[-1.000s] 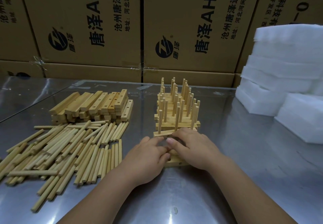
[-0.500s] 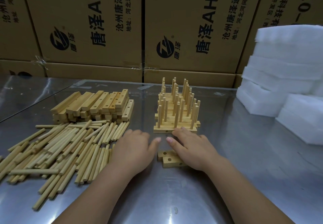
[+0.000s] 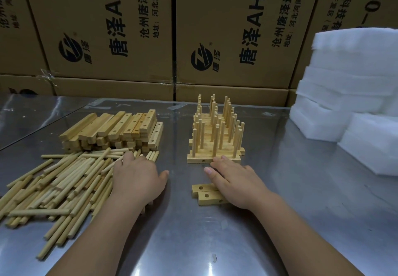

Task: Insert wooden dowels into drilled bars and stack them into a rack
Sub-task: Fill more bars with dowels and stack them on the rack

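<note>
Head view, change: left hand (image 3: 137,181) has shifted left from mid-table onto the loose dowel pile (image 3: 60,185), fingers extended flat and gripping nothing. Right hand (image 3: 239,183) is unmoved, fingers straight, resting on two loose drilled bars (image 3: 203,194). Rack (image 3: 215,142) of pegged bars stands upright just beyond the right fingertips; spare bar stack (image 3: 114,131) lies behind the dowels on the steel table (image 3: 193,243).

- You have a steel table (image 3: 193,243) in front of you; its scuffed top shows pale glare.
- Behind the table, brown cardboard boxes (image 3: 226,28) printed in black stand stacked like a wall.
- On the table's far right side, white foam slabs (image 3: 349,82) sit piled.
</note>
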